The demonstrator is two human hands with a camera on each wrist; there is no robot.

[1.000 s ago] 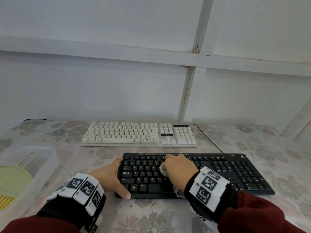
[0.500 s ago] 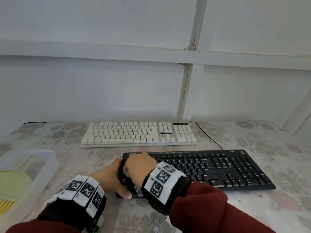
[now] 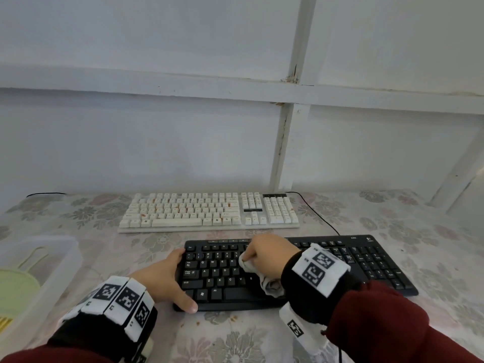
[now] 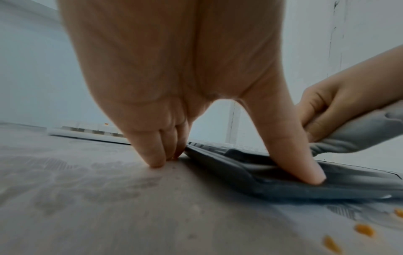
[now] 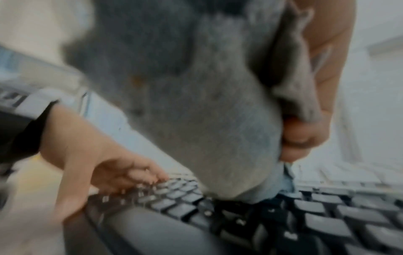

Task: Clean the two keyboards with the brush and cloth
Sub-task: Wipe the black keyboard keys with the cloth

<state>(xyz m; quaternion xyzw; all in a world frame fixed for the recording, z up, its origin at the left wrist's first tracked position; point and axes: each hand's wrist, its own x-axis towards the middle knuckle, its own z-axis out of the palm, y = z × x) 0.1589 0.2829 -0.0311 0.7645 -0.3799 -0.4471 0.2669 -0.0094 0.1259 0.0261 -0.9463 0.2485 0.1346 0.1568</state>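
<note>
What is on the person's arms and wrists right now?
Both arms wear dark red sleeves. Each wrist carries a black cuff ringed with white square tags printed in black block patterns. The left hand and right hand are bare, without gloves. A thin black cord hangs below the right cuff.

Pale grey-white painted wall (image 3: 131,142) crossed by chipped white wooden beams (image 3: 285,142). Faded floral-patterned tablecloth (image 3: 432,231) covers the table; soft, even light.

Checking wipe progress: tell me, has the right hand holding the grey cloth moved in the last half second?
Yes. The right hand with the grey cloth moved rightward along the black keyboard, away from its left end.
</note>
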